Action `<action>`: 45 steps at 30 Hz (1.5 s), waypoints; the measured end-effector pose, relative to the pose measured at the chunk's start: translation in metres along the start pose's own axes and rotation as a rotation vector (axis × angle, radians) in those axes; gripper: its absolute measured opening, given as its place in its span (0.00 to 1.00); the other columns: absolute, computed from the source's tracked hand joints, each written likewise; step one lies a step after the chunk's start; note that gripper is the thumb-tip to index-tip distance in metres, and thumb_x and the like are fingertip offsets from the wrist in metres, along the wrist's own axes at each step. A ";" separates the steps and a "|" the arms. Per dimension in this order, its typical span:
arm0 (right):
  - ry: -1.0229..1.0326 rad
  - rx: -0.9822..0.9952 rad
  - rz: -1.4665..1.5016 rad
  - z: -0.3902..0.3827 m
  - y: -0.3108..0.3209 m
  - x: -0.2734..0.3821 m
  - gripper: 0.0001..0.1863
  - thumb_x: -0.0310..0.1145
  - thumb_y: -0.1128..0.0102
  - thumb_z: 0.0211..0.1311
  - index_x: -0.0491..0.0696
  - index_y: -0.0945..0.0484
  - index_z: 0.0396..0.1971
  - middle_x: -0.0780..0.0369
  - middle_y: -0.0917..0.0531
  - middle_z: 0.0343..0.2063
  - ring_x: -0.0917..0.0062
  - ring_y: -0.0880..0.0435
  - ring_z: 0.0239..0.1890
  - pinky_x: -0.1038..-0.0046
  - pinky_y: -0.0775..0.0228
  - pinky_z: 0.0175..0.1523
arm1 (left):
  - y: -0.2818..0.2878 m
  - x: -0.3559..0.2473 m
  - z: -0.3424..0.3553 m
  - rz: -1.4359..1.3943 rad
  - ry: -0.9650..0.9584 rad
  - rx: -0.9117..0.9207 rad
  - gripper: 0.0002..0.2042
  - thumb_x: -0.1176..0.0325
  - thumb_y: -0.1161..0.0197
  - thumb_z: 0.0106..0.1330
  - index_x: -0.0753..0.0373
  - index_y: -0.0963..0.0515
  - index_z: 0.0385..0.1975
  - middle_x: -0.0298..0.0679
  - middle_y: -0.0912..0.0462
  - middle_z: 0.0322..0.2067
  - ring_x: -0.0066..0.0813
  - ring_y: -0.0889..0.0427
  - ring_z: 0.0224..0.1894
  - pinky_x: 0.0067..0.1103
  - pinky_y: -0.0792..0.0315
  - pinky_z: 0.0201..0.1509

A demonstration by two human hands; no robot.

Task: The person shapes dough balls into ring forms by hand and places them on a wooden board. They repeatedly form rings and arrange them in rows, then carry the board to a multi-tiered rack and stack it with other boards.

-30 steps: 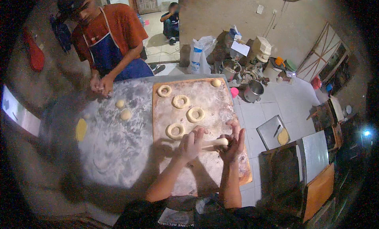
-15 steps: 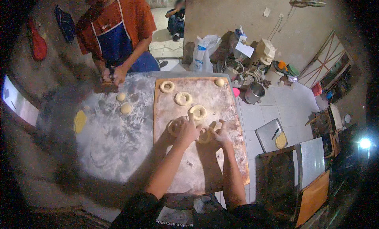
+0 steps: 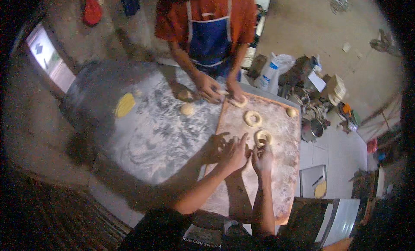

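Note:
Both my hands are over the flour-dusted wooden board. My left hand [image 3: 235,153] is open, its fingers spread just above the board. Beside it my right hand [image 3: 263,160] points its fingers, curled together, at the near edge of a dough ring [image 3: 263,137]; blur and the hand itself hide what they hold, if anything. A second dough ring [image 3: 253,118] lies farther off. At the board's far left corner a co-worker's hand [image 3: 235,91] covers part of a third dough ring [image 3: 240,103].
The board [image 3: 283,164] rests on a floured table [image 3: 151,156]. A dough ball [image 3: 292,112] sits at its far right corner. Left of it are another dough ball [image 3: 187,109] and a flat yellow piece [image 3: 125,104]. A metal pot [image 3: 311,130] and a tray [image 3: 308,181] stand to the right.
The view has swung left. The co-worker's hands have moved from the table's far side to the board's corner ring. My hands have come closer together, and my right fingers have curled in.

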State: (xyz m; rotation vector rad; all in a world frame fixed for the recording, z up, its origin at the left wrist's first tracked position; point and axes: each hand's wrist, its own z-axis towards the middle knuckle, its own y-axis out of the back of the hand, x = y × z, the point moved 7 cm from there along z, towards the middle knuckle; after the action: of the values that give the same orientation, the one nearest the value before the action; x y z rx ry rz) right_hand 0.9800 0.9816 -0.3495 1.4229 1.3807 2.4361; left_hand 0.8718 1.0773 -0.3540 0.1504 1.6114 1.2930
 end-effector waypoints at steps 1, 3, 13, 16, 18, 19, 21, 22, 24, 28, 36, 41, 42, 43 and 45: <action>-0.022 0.175 0.229 0.013 -0.038 0.015 0.18 0.35 0.47 0.67 0.38 0.28 0.50 0.53 0.16 0.24 0.69 0.16 0.24 0.68 0.25 0.31 | 0.012 0.023 -0.002 -0.083 0.057 -0.038 0.34 0.70 0.36 0.56 0.67 0.39 0.65 0.61 0.28 0.50 0.58 0.29 0.57 0.40 0.34 0.61; 0.048 0.414 0.228 0.035 -0.117 0.051 0.19 0.40 0.45 0.67 0.37 0.24 0.44 0.54 0.15 0.25 0.73 0.16 0.24 0.69 0.26 0.30 | 0.045 0.085 -0.012 -0.250 0.130 -0.156 0.31 0.72 0.36 0.55 0.67 0.36 0.62 0.58 0.26 0.50 0.55 0.27 0.56 0.39 0.33 0.60; 0.026 0.033 -0.357 0.108 -0.308 0.168 0.19 0.38 0.46 0.63 0.39 0.28 0.47 0.49 0.18 0.38 0.58 0.17 0.39 0.61 0.23 0.46 | 0.175 0.287 -0.104 -0.349 0.325 -0.344 0.20 0.68 0.42 0.67 0.63 0.32 0.58 0.51 0.20 0.40 0.43 0.20 0.40 0.35 0.27 0.47; -0.104 0.356 0.265 0.114 -0.317 0.205 0.20 0.38 0.35 0.56 0.43 0.30 0.42 0.50 0.18 0.37 0.62 0.16 0.40 0.61 0.23 0.45 | 0.198 0.314 -0.106 -0.481 0.372 -0.269 0.19 0.65 0.42 0.70 0.64 0.32 0.57 0.44 0.20 0.35 0.29 0.21 0.33 0.30 0.26 0.39; -0.074 0.515 0.601 0.101 -0.309 0.244 0.19 0.31 0.32 0.55 0.45 0.32 0.42 0.53 0.18 0.36 0.67 0.16 0.39 0.63 0.23 0.44 | 0.210 0.322 -0.103 -0.610 0.494 -0.218 0.19 0.62 0.41 0.70 0.65 0.32 0.56 0.43 0.20 0.35 0.28 0.21 0.33 0.28 0.27 0.38; -0.073 0.605 0.699 0.084 -0.299 0.258 0.18 0.28 0.33 0.56 0.46 0.32 0.42 0.54 0.18 0.36 0.69 0.16 0.40 0.65 0.23 0.44 | 0.219 0.316 -0.097 -0.781 0.450 -0.223 0.20 0.61 0.40 0.70 0.65 0.31 0.56 0.43 0.20 0.36 0.27 0.21 0.34 0.27 0.27 0.38; -0.059 0.735 0.824 0.054 -0.275 0.287 0.18 0.22 0.37 0.59 0.47 0.35 0.44 0.55 0.19 0.36 0.70 0.17 0.41 0.67 0.23 0.43 | 0.238 0.299 -0.083 -1.124 0.423 -0.206 0.20 0.58 0.39 0.70 0.66 0.29 0.53 0.42 0.19 0.36 0.25 0.21 0.34 0.24 0.27 0.37; -0.036 0.775 0.853 0.039 -0.263 0.302 0.19 0.19 0.40 0.60 0.48 0.37 0.46 0.56 0.20 0.37 0.70 0.18 0.43 0.69 0.23 0.44 | 0.258 0.288 -0.080 -0.971 0.354 -0.211 0.20 0.57 0.39 0.69 0.66 0.28 0.52 0.41 0.18 0.36 0.24 0.21 0.34 0.23 0.27 0.38; -0.017 0.810 0.913 0.019 -0.243 0.329 0.22 0.16 0.42 0.60 0.48 0.40 0.48 0.56 0.20 0.38 0.69 0.18 0.45 0.69 0.22 0.44 | 0.297 0.266 -0.079 -0.640 0.228 -0.222 0.20 0.55 0.37 0.68 0.66 0.25 0.50 0.39 0.17 0.35 0.21 0.21 0.35 0.22 0.26 0.38; 0.101 0.748 0.832 -0.001 -0.215 0.373 0.27 0.16 0.38 0.57 0.49 0.44 0.50 0.53 0.20 0.41 0.68 0.18 0.46 0.67 0.21 0.42 | 0.343 0.242 -0.087 -0.727 0.151 -0.266 0.17 0.58 0.32 0.64 0.66 0.19 0.41 0.36 0.16 0.32 0.19 0.21 0.33 0.21 0.26 0.39; 0.346 0.115 0.374 0.018 -0.252 0.402 0.38 0.23 0.37 0.53 0.46 0.43 0.64 0.50 0.26 0.51 0.65 0.21 0.50 0.66 0.26 0.50 | 0.344 0.271 -0.077 -0.371 0.059 -0.507 0.12 0.77 0.35 0.55 0.64 0.24 0.40 0.46 0.19 0.36 0.38 0.18 0.37 0.29 0.26 0.42; 0.121 0.904 1.164 -0.014 -0.277 0.385 0.31 0.33 0.41 0.57 0.48 0.40 0.61 0.54 0.22 0.48 0.67 0.23 0.51 0.64 0.31 0.56 | 0.334 0.285 -0.088 -0.619 -0.017 -0.685 0.19 0.82 0.43 0.57 0.63 0.30 0.50 0.48 0.23 0.42 0.42 0.20 0.45 0.29 0.26 0.49; 0.142 0.927 1.293 -0.019 -0.269 0.387 0.30 0.34 0.43 0.58 0.49 0.39 0.61 0.54 0.22 0.47 0.68 0.22 0.51 0.64 0.31 0.56 | 0.331 0.285 -0.090 -0.792 -0.085 -0.648 0.19 0.81 0.43 0.57 0.63 0.30 0.50 0.46 0.23 0.42 0.41 0.20 0.45 0.28 0.26 0.49; -0.017 0.874 1.486 -0.021 -0.265 0.383 0.27 0.36 0.46 0.61 0.52 0.38 0.61 0.55 0.20 0.43 0.67 0.20 0.47 0.64 0.30 0.53 | 0.324 0.288 -0.097 -0.990 -0.069 -0.589 0.22 0.80 0.41 0.57 0.61 0.32 0.53 0.44 0.23 0.43 0.40 0.20 0.45 0.28 0.26 0.51; -0.162 0.830 1.492 -0.027 -0.261 0.379 0.26 0.36 0.49 0.62 0.50 0.38 0.61 0.56 0.21 0.40 0.71 0.21 0.43 0.66 0.30 0.51 | 0.306 0.295 -0.106 -1.467 0.046 -0.479 0.27 0.76 0.37 0.57 0.58 0.37 0.58 0.40 0.22 0.45 0.37 0.20 0.47 0.29 0.26 0.54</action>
State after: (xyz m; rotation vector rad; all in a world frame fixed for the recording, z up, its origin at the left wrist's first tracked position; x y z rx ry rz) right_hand 0.6335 1.2746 -0.2666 3.8072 1.6242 1.8698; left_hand 0.5106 1.3211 -0.3067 -1.1497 0.9170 0.4263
